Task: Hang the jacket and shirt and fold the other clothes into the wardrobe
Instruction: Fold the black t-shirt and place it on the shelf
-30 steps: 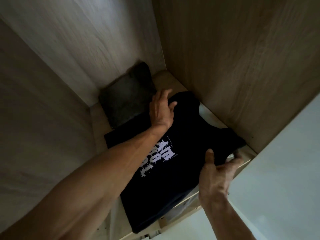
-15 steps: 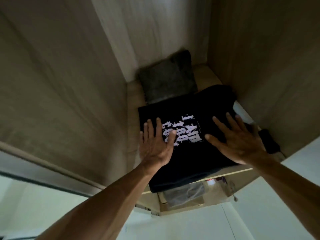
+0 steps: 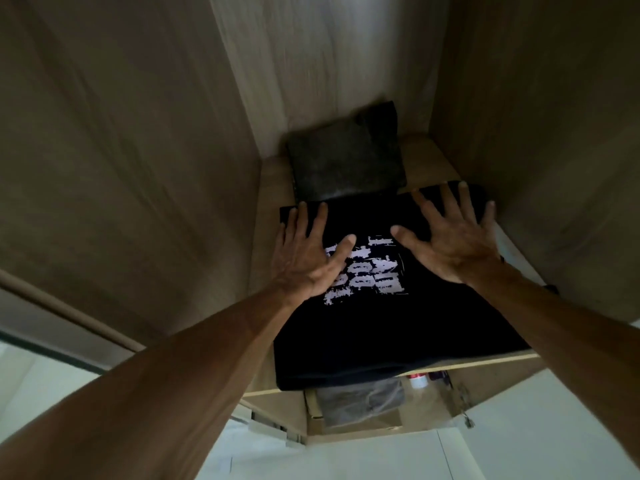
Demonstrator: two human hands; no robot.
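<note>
A folded black T-shirt (image 3: 391, 327) with a white print lies flat on the wooden wardrobe shelf (image 3: 266, 382), its near edge hanging slightly over the shelf front. My left hand (image 3: 306, 256) rests palm down on the shirt's far left part, fingers spread, thumb on the print. My right hand (image 3: 450, 237) lies flat on the far right part, fingers spread toward the shirt's back edge. Neither hand grips the cloth.
A folded dark grey garment (image 3: 346, 161) sits behind the T-shirt against the back wall. Wooden side walls (image 3: 138, 168) close in on both sides. Below the shelf I see a grey folded item (image 3: 360, 400) and small objects (image 3: 419, 381).
Both hands have slid farther back along the T-shirt toward its far edge, staying flat. The shirt now lies squarer on the shelf, and the view has shifted closer.
</note>
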